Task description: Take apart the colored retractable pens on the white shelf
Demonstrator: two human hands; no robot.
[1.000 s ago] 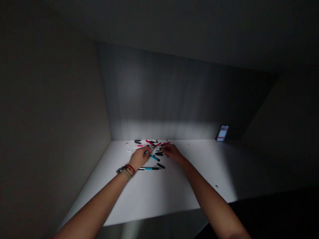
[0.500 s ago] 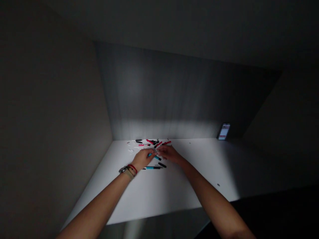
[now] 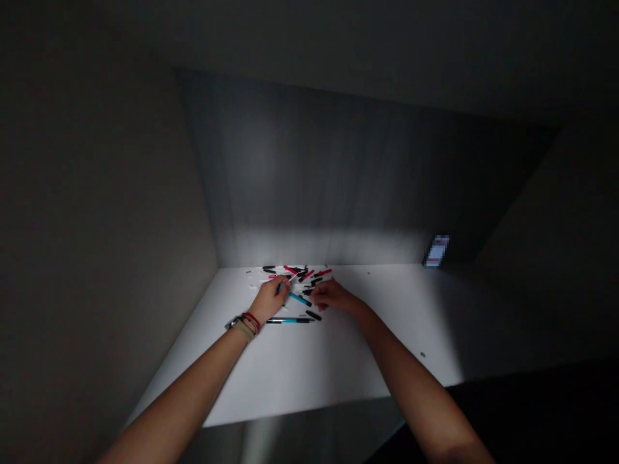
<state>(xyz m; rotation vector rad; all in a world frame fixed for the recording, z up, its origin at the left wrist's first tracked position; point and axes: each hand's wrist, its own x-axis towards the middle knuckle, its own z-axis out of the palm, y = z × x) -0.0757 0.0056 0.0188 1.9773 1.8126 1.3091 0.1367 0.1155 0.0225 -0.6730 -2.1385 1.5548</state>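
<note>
A scatter of red, black and teal pens and pen parts (image 3: 300,274) lies at the back of a white table (image 3: 338,361) under a bright patch of light. My left hand (image 3: 271,300), with red bands and a watch at the wrist, is closed round a teal pen part whose tip sticks out near its fingers. A teal pen barrel (image 3: 300,299) lies between my two hands. My right hand (image 3: 331,296) is curled, fingers pinched near the barrel's right end; what it holds is too small to see. A whole teal and black pen (image 3: 290,320) lies just in front of my hands.
Dark walls close the table in on the left and at the back. A small blurred object (image 3: 438,251) stands at the back right corner. A tiny dark speck (image 3: 423,354) lies on the right of the tabletop. The table's front edge runs below my forearms.
My hands came together over the teal piece half a second ago and have drawn slightly apart now. The view has shifted a little; the pile itself looks unmoved.
</note>
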